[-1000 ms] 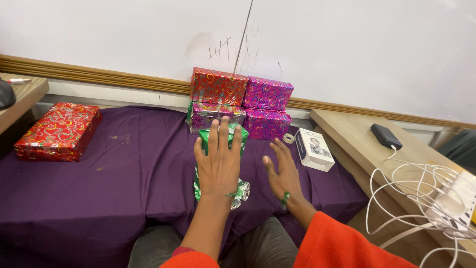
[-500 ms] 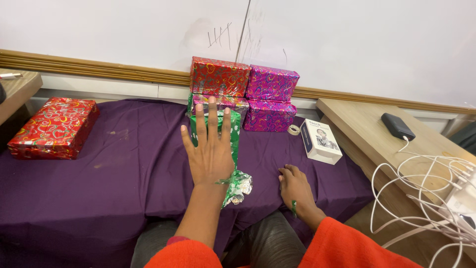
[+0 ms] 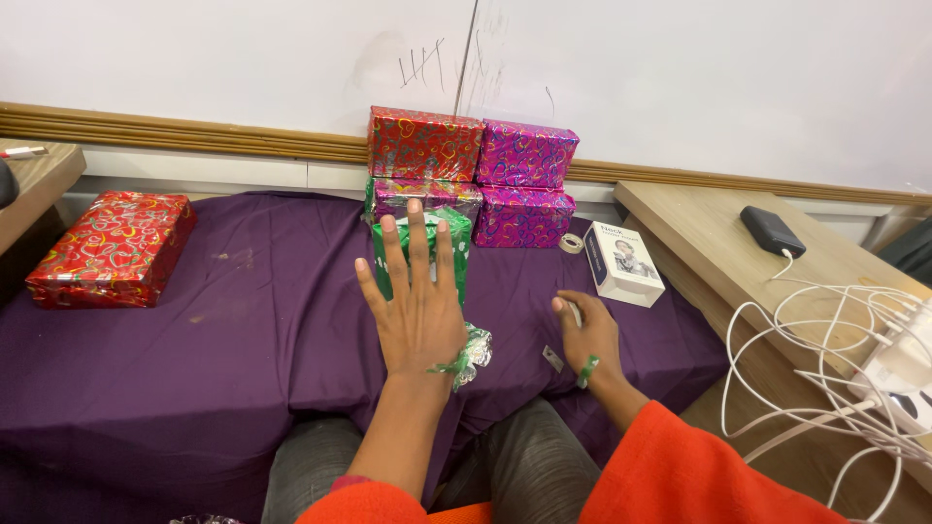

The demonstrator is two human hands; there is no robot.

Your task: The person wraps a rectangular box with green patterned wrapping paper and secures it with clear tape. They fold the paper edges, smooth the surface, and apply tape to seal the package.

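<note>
Green wrapped box (image 3: 456, 233) lies on the purple cloth (image 3: 243, 320) that covers the desk, right in front of the person. Its paper is shiny and green with small white dots. The left hand (image 3: 417, 306) lies flat on top of it, palm down. The fingers (image 3: 413, 238) of this hand are spread out and point toward the wall. The near end of the green paper (image 3: 474, 347) is crumpled and sticks out beside the wrist.

The right hand (image 3: 590, 335) rests on the purple cloth, a little to the right of the green box and not touching it. Its fingers are bent and close together, but it is too hard to see if they pinch anything. A small green strip (image 3: 586, 372) sits at this wrist. A small pale scrap (image 3: 552, 359) lies on the cloth just beside this hand.

Behind the green box stands a stack of wrapped boxes against the wall. A red box (image 3: 424, 144) and a pink box (image 3: 525, 153) are on top. A silver box (image 3: 422, 194) and another pink box (image 3: 524, 215) are under them. A roll of tape (image 3: 571, 243) and a white box (image 3: 623, 264) lie to the right. A big red box (image 3: 112, 247) lies far off at the left. A black pack (image 3: 773, 231) and white wires (image 3: 825, 340) sit on a wooden board at the right.
</note>
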